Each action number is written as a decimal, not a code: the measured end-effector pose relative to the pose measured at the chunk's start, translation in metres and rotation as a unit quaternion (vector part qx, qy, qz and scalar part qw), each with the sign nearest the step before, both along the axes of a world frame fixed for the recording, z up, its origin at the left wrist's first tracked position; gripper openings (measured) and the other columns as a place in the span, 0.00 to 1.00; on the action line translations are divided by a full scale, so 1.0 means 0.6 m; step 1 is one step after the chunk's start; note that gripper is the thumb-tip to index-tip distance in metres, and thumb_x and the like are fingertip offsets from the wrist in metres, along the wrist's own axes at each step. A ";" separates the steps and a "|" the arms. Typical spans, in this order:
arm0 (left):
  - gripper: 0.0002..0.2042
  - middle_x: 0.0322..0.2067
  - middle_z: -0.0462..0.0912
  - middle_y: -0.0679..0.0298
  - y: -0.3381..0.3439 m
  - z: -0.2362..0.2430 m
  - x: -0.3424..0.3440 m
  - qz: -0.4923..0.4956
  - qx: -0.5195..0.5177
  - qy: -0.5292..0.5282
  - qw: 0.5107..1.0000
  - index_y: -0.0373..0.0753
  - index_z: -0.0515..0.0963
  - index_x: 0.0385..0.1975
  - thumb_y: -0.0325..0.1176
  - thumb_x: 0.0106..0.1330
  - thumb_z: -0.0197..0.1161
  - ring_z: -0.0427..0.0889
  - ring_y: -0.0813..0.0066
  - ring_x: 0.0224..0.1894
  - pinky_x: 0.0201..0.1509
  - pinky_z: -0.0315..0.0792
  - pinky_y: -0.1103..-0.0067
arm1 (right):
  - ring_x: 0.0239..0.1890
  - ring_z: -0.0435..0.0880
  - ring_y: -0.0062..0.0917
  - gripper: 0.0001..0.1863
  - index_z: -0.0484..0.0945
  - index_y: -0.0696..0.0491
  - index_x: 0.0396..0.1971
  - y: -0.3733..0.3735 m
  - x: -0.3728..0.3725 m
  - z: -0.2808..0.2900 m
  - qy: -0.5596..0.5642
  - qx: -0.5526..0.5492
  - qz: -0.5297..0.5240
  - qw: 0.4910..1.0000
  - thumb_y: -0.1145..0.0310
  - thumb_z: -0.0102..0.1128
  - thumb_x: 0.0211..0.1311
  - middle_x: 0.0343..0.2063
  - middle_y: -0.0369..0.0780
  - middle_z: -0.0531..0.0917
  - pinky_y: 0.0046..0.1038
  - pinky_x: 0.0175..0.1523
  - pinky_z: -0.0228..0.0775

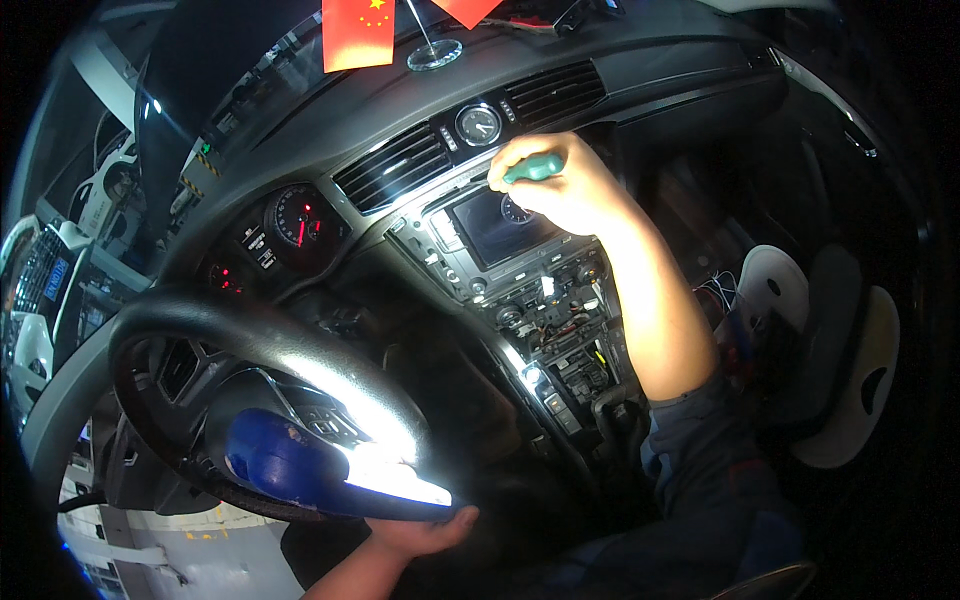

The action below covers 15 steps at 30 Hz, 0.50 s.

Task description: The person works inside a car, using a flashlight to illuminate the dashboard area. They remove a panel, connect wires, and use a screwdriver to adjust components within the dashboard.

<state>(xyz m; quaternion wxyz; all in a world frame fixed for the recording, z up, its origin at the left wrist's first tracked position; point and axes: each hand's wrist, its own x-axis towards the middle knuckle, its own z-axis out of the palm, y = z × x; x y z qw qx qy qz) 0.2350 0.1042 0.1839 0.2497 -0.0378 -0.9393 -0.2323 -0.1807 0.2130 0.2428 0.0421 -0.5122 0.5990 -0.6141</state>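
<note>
My right hand (585, 195) is closed around the green handle of a screwdriver (535, 168), at the upper right of the dashboard's screen unit (490, 230). The tool's tip is hidden behind my fingers. Low in the view, my left hand (415, 537) grips one end of a blue work light (290, 460), whose lit panel glares white in front of the steering wheel (270, 335). Trim is off around the screen. Beneath it, the opened centre console (570, 350) shows connectors and wiring.
Above the screen sit a round clock (478, 125) and air vents (395, 170). The instrument cluster (300, 222) glows red behind the wheel. Small red flags (358, 38) stand on the dashboard top. Pale, rounded panels (770, 285) lie at the right, with thin wires beside them.
</note>
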 end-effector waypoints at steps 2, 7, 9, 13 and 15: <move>0.46 0.67 0.68 0.50 0.000 -0.003 0.002 -0.005 0.023 0.010 1.000 0.36 0.58 0.73 0.50 0.60 0.77 0.70 0.56 0.70 0.73 0.66 0.63 | 0.41 0.89 0.24 0.10 0.87 0.54 0.38 0.002 0.002 -0.002 0.034 -0.001 -0.009 0.999 0.77 0.69 0.54 0.36 0.37 0.90 0.29 0.50 0.80; 0.46 0.66 0.69 0.50 0.000 -0.003 0.001 0.002 -0.001 0.015 1.000 0.36 0.59 0.72 0.52 0.60 0.76 0.71 0.56 0.68 0.73 0.66 0.63 | 0.43 0.89 0.28 0.12 0.86 0.55 0.37 0.008 0.005 -0.009 0.130 -0.021 -0.006 0.991 0.82 0.67 0.52 0.39 0.38 0.89 0.30 0.52 0.79; 0.46 0.66 0.69 0.50 -0.001 -0.003 -0.002 -0.004 -0.018 0.020 1.000 0.36 0.58 0.73 0.52 0.61 0.76 0.71 0.56 0.68 0.73 0.66 0.63 | 0.42 0.88 0.30 0.11 0.85 0.55 0.37 0.007 0.004 -0.013 0.167 -0.027 -0.013 0.986 0.82 0.67 0.52 0.37 0.38 0.88 0.31 0.50 0.79; 0.47 0.66 0.69 0.49 0.001 -0.003 -0.003 0.005 -0.058 0.021 0.998 0.36 0.58 0.73 0.53 0.61 0.75 0.71 0.55 0.68 0.73 0.66 0.63 | 0.40 0.86 0.33 0.12 0.85 0.54 0.36 0.000 0.004 -0.020 0.223 -0.075 -0.025 0.972 0.82 0.67 0.51 0.34 0.38 0.86 0.32 0.47 0.78; 0.47 0.67 0.69 0.49 0.001 -0.003 -0.002 0.006 -0.053 0.019 0.998 0.35 0.58 0.73 0.53 0.61 0.75 0.71 0.55 0.69 0.74 0.65 0.63 | 0.40 0.86 0.33 0.11 0.85 0.54 0.36 -0.003 0.004 -0.022 0.245 -0.089 -0.031 0.965 0.82 0.67 0.51 0.34 0.38 0.85 0.32 0.47 0.78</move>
